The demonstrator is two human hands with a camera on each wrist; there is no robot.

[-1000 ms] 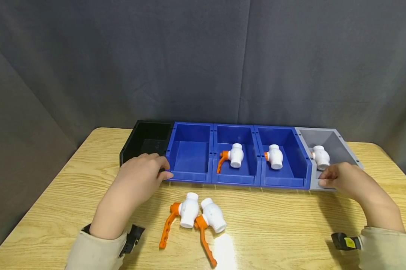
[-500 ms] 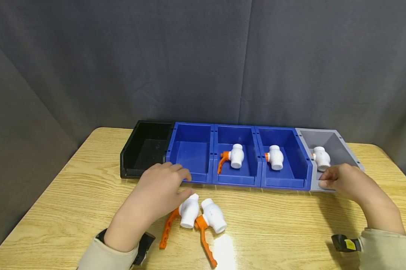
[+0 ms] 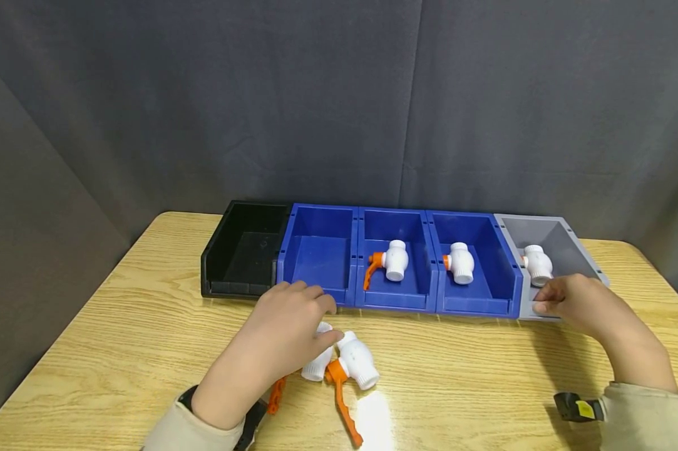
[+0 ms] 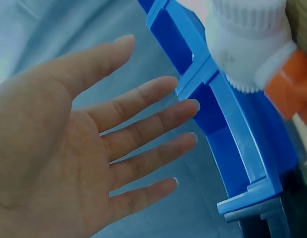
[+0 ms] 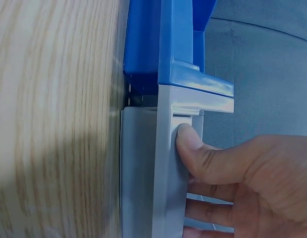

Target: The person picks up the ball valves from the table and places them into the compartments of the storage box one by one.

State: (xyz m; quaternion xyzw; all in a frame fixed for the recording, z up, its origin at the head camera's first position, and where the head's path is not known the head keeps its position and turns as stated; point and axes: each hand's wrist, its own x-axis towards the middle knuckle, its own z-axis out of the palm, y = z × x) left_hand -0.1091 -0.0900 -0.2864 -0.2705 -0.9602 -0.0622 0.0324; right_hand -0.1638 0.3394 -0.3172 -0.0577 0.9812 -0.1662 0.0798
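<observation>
My left hand [image 3: 285, 329], fingers spread and apart from anything, hovers over the left of two white ball valves on the table. It partly hides that left ball valve [image 3: 317, 368] and its orange handle [image 3: 277, 396]. Just right of it lies the other ball valve [image 3: 359, 362], its orange handle pointing toward me. In the left wrist view the palm and straight fingers [image 4: 153, 116] show nothing held. My right hand [image 3: 583, 307] grips the front lip of the grey bin [image 5: 168, 198], thumb outside and fingers inside. One ball valve [image 3: 537, 264] lies in that bin.
Left of the grey bin stand three blue bins in a row. A ball valve [image 3: 396, 260] lies in the middle one and another [image 3: 461, 263] in the right one; the left blue bin [image 3: 322, 250] shows bare. A black bin [image 3: 245, 289] ends the row. Behind hangs a dark curtain [image 3: 316, 113].
My left hand has moved from the black bin's front edge, rightward and toward me, over the left loose ball valve. The right hand has kept its grip on the grey bin's lip.
</observation>
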